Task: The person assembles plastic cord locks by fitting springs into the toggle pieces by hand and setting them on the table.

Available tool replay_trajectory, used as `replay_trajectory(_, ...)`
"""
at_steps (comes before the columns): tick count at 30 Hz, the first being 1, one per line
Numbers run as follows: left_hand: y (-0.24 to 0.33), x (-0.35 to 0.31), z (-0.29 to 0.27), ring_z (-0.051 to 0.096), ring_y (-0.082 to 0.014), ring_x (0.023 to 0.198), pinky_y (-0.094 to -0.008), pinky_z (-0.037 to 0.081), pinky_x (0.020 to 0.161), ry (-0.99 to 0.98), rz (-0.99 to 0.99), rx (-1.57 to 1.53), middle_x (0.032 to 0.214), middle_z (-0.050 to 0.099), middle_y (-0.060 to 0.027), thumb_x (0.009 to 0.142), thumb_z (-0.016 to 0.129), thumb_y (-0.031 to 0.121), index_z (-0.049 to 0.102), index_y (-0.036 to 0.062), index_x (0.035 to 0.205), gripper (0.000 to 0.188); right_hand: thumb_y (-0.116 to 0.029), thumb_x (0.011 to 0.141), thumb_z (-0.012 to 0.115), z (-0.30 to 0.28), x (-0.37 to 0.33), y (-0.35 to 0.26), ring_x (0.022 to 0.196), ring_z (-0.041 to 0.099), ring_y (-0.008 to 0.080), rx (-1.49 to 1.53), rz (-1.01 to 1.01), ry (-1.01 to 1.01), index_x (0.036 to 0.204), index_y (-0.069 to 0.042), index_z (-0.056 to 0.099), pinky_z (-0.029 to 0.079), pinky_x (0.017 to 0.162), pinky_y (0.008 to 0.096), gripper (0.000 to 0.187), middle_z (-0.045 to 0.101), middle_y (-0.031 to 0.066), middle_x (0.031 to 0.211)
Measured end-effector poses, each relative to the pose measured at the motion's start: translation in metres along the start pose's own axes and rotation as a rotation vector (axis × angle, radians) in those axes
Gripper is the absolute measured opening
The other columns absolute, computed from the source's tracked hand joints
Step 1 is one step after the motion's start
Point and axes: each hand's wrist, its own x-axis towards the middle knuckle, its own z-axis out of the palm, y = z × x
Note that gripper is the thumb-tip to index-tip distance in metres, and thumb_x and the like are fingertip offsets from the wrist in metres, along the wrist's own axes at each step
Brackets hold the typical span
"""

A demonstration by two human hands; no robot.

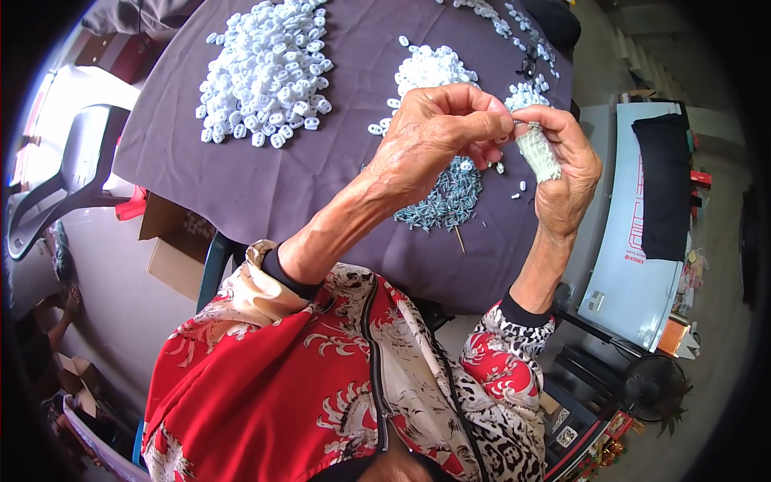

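My left hand is closed in a pinch above the table, thumb against fingertips. Its tips meet those of my right hand, which is curled and pinching too. Whatever small thing sits between the fingertips is too small to make out. A cream ribbed fabric sleeve covers a digit of my right hand. Just below the hands lies a pile of thin blue-grey pieces. Behind my left hand is a heap of small white oval plastic pieces; another small white pile shows behind the fingertips.
A larger heap of white two-holed oval pieces covers the far left of the dark tablecloth. A thin stick lies near the front edge. Glasses rest at far right. A cardboard box and a chair stand left.
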Motion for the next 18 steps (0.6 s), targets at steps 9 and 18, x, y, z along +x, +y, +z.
replay_trajectory(9,-0.0009,-0.0025,0.0027,0.053,-0.008,0.059,-0.0216,0.044,0.057,0.039,0.151,0.23,0.071,0.06,-0.0054,0.079,0.062,0.011,0.059,-0.0019,0.083,0.014,-0.002,0.08,0.055,-0.0024,0.0003,-0.0081,0.068,0.061,0.0106,-0.147,0.067,-0.038,0.086,0.001,0.058,0.047,0.061,0.0211,0.008,0.062,0.0058,0.077)
replay_trajectory(18,-0.0087,0.0047,-0.0038,0.055,-0.01,0.058,-0.0222,0.045,0.055,0.037,0.097,0.138,0.068,0.06,-0.0073,0.076,0.061,0.012,0.06,-0.0021,0.077,0.014,-0.003,0.081,0.057,-0.0022,-0.0034,0.0012,0.068,0.06,0.0102,-0.194,0.09,-0.064,0.086,0.0,0.055,0.046,0.059,0.0218,0.006,0.061,0.005,0.074)
